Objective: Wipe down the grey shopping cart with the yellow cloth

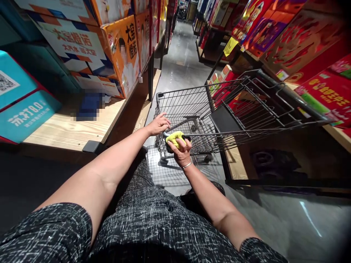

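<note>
Clutching yellow cloth [174, 137] in curled fingers of right hand [182, 155], at front corner of shopping cart [226, 118]. Extending left hand [158, 126] at same cart end, fingers loosely spread, released; not seeing clearly if touching cart rim.

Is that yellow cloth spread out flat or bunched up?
Bunched up: the yellow cloth forms a compact wad in the right hand, at a corner of the shopping cart.
</note>
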`<state>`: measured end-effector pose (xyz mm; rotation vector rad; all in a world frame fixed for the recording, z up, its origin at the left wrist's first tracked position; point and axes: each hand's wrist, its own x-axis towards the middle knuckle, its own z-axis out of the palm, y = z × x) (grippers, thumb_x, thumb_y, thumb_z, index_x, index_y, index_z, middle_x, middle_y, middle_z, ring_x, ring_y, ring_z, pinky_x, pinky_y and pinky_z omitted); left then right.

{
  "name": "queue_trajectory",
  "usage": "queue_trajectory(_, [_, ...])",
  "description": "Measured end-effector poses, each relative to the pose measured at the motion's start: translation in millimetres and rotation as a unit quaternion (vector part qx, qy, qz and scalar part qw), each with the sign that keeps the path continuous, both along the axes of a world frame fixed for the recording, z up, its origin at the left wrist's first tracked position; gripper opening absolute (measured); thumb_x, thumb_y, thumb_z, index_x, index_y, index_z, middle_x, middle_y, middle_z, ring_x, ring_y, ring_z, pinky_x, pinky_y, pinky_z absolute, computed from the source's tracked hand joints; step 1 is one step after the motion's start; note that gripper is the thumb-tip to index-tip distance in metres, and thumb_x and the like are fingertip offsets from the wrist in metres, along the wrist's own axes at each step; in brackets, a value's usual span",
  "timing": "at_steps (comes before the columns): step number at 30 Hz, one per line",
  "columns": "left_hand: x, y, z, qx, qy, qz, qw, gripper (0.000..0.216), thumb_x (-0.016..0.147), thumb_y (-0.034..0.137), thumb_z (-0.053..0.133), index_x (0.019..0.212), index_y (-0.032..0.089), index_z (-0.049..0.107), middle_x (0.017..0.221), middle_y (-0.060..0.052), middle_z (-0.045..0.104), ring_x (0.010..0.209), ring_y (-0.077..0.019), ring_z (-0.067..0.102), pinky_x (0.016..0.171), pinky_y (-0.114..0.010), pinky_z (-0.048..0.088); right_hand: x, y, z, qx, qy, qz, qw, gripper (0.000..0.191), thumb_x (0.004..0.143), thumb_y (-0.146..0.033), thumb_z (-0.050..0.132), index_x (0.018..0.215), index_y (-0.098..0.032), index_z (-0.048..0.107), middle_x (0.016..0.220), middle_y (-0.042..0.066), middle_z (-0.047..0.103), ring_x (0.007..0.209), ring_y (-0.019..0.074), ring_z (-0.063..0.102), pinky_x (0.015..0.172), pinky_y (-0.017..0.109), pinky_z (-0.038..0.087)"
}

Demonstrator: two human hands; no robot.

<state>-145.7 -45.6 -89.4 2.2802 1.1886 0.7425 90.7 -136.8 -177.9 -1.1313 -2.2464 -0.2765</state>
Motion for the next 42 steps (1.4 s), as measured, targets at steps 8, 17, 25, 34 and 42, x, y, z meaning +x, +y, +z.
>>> queue_trajectory(8, [-6,-1,2.3,-0.032,0.001,0.037,0.999,0.035,0.082,0.011,0.048,0.097,0.023,0.077,0.125,-0.003,0.069,0.153,-0.0301,0.022,0.126,-0.056,0.021,-20,-19,-68.9,-0.294,-0.257,0.04,0.92,0.044,0.098,-0.022,0.051,0.133,-0.046,0.063,0.147,0.0,0.054,0.134,0.0289,0.041,0.109,0.054,0.036])
queue_trajectory(17, [-9,-2,14.1,-0.064,0.032,0.095,0.993,0.034,0.082,0.015,0.046,0.09,0.023,0.077,0.124,-0.003,0.07,0.152,-0.0296,0.027,0.121,-0.059,0.028,22,-1,-12.4,-0.123,-0.199,0.025,0.972,0.04,0.099,-0.024,0.053,0.13,-0.047,0.066,0.136,0.002,0.061,0.124,0.0266,0.044,0.107,0.051,0.036])
queue_trajectory(25, [20,-35,41.1,-0.069,0.093,0.147,0.982,0.04,0.09,0.015,0.046,0.12,0.027,0.069,0.138,-0.004,0.065,0.142,-0.0244,0.045,0.121,-0.056,0.021,53,7,28.3,0.006,-0.072,-0.047,0.996,0.041,0.095,-0.02,0.058,0.124,-0.046,0.069,0.125,0.004,0.059,0.123,0.0255,0.039,0.11,0.047,0.033])
queue_trajectory(34, [30,-48,29.0,0.005,0.163,0.073,0.984,0.035,0.098,0.051,0.052,0.104,0.029,0.077,0.109,-0.003,0.074,0.122,-0.0274,0.054,0.121,-0.06,0.008,35,-18,-56.4,-0.278,-0.218,-0.023,0.935,0.043,0.097,-0.016,0.046,0.124,-0.04,0.069,0.14,0.001,0.058,0.127,0.028,0.041,0.105,0.049,0.035])
queue_trajectory(42, [6,-24,28.9,-0.018,0.168,0.086,0.982,0.04,0.097,0.056,0.047,0.101,0.031,0.079,0.115,-0.001,0.073,0.125,-0.0272,0.05,0.123,-0.059,0.007,62,20,-2.9,-0.142,-0.155,-0.033,0.977,0.042,0.096,-0.019,0.053,0.127,-0.044,0.068,0.133,0.004,0.059,0.124,0.0272,0.04,0.107,0.049,0.033])
